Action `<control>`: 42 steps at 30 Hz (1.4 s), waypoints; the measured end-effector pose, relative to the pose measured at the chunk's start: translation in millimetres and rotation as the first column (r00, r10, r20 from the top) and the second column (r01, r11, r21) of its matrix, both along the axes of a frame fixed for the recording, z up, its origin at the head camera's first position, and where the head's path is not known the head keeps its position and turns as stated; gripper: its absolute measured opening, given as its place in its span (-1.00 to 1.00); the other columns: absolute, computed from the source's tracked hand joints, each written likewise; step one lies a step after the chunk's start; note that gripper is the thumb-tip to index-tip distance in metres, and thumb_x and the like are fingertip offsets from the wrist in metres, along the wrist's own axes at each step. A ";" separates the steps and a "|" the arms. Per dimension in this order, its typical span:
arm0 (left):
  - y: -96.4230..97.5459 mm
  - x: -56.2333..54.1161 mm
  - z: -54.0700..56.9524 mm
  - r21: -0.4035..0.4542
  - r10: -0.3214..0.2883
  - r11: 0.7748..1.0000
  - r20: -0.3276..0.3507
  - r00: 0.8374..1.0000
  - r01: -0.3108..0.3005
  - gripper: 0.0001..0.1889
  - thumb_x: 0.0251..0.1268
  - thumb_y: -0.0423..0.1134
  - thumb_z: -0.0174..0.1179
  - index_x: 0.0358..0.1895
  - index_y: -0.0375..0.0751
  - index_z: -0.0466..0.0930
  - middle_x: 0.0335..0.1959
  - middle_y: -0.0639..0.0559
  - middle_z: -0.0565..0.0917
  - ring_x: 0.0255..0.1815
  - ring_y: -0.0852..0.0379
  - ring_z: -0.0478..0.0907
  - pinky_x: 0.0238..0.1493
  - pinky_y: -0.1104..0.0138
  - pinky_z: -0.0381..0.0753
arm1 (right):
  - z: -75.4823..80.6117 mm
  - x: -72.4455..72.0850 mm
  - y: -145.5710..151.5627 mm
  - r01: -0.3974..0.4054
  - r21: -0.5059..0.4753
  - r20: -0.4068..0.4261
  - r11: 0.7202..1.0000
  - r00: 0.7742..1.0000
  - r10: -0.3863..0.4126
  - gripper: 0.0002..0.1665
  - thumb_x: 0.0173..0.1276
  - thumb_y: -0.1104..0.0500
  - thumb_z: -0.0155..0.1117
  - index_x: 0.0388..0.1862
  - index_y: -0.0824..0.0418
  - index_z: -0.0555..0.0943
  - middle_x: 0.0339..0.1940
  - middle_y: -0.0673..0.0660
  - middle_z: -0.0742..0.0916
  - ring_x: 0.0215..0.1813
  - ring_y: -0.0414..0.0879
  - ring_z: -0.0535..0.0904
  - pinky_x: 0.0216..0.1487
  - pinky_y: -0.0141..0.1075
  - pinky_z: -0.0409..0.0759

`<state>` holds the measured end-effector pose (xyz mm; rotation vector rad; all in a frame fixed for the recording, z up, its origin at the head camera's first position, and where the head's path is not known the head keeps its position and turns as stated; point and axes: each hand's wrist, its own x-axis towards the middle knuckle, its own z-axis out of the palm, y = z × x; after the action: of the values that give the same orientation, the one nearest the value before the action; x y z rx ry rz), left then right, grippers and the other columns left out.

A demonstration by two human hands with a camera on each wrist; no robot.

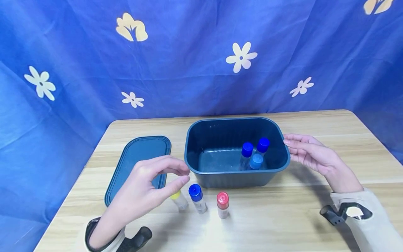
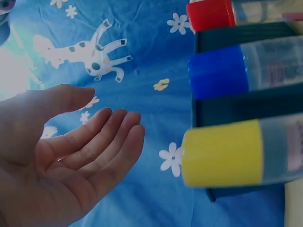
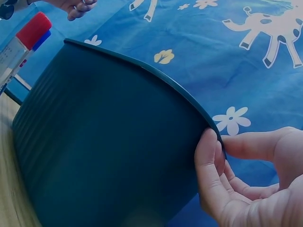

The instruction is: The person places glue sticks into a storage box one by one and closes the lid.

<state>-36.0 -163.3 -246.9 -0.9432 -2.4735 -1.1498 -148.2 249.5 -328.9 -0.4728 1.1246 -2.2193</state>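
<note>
My left hand [image 1: 151, 178] hovers over the table with loosely bent fingers and nothing held, beside the near left corner of a dark teal plastic bin [image 1: 233, 179]. Below its thumb stands a clear tube with a yellow cap [image 2: 222, 153], partly hidden in the head view. Alongside it are a blue-capped tube [image 1: 197, 198] and a red-capped tube [image 1: 223, 204], both upright in front of the bin. My right hand [image 1: 315, 155] pinches the bin's right rim between thumb and fingers [image 3: 206, 156]. Inside the bin, several blue-capped tubes [image 1: 247, 149] stand toward the right end.
A flat teal lid [image 1: 141, 148] lies on the wooden table [image 1: 302, 224] left of the bin, partly behind my left hand. Blue cloth [image 1: 189, 70] with pale flowers hangs behind the table and at its sides.
</note>
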 end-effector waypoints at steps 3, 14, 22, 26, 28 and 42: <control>4.8 -0.8 -1.8 -0.009 -0.015 1.000 -0.017 1.000 0.015 -0.77 0.14 -0.39 0.33 -0.16 0.00 0.68 -0.25 0.26 0.69 -0.23 0.31 0.64 -0.16 0.40 0.62 | 0.5 0.5 0.0 0.013 -0.008 0.016 1.000 1.000 -0.013 -0.62 0.48 0.51 -0.19 0.04 0.40 0.58 -0.03 0.24 0.72 -0.02 -0.02 0.68 0.04 -0.21 0.63; 19.4 -5.3 -11.2 -0.006 -0.098 0.995 0.031 0.995 0.099 -0.74 0.10 -0.32 0.39 -0.09 -0.12 0.72 -0.20 0.19 0.74 -0.16 0.27 0.68 -0.12 0.37 0.65 | -1.0 0.3 -1.9 0.017 -0.030 0.031 0.999 0.999 -0.016 -0.61 0.48 0.51 -0.19 0.04 0.41 0.58 -0.03 0.25 0.72 -0.01 -0.01 0.68 0.05 -0.20 0.63; 29.0 -8.0 -15.9 -0.037 -0.133 0.990 0.069 0.989 0.136 -0.70 0.10 -0.21 0.42 -0.07 -0.14 0.73 -0.16 0.16 0.75 -0.08 0.25 0.67 -0.09 0.36 0.65 | -1.6 -0.2 -3.3 0.013 -0.045 0.039 0.999 0.999 -0.011 -0.63 0.48 0.50 -0.18 0.04 0.41 0.58 -0.04 0.25 0.72 -0.02 -0.01 0.68 0.05 -0.20 0.63; 33.4 -11.1 -19.0 -0.041 -0.166 0.984 0.107 0.980 0.171 -0.72 0.13 -0.19 0.40 -0.07 -0.13 0.73 -0.15 0.13 0.75 -0.08 0.22 0.67 -0.18 0.39 0.66 | -1.5 0.4 -3.2 0.014 -0.044 0.039 0.999 0.999 -0.013 -0.63 0.49 0.50 -0.18 0.04 0.41 0.58 -0.05 0.24 0.72 -0.03 -0.01 0.69 0.05 -0.20 0.62; 35.5 -12.9 -20.5 -0.046 -0.177 0.982 0.127 0.976 0.184 -0.71 0.13 -0.18 0.40 -0.06 -0.12 0.74 -0.16 0.11 0.75 -0.08 0.20 0.67 -0.21 0.40 0.65 | -1.5 0.5 -3.3 0.014 -0.046 0.037 0.999 0.999 -0.013 -0.63 0.49 0.50 -0.18 0.04 0.41 0.58 -0.05 0.24 0.72 -0.03 -0.01 0.69 0.05 -0.20 0.62; 48.4 -16.4 -26.4 -0.191 -0.138 0.963 0.253 0.958 0.189 -0.61 0.06 -0.06 0.44 -0.03 -0.11 0.72 -0.13 -0.01 0.74 -0.85 0.53 0.13 -0.75 0.51 0.25 | -2.7 -0.9 -2.2 -0.003 -0.086 0.026 0.996 1.000 0.005 -0.63 0.48 0.51 -0.19 0.07 0.43 0.54 -0.01 0.27 0.70 0.02 0.01 0.67 0.06 -0.19 0.62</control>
<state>-52.4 -114.8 -273.4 -1.1496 -2.8014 -1.1219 -149.1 247.3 -331.6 -0.4793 1.0170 -2.2703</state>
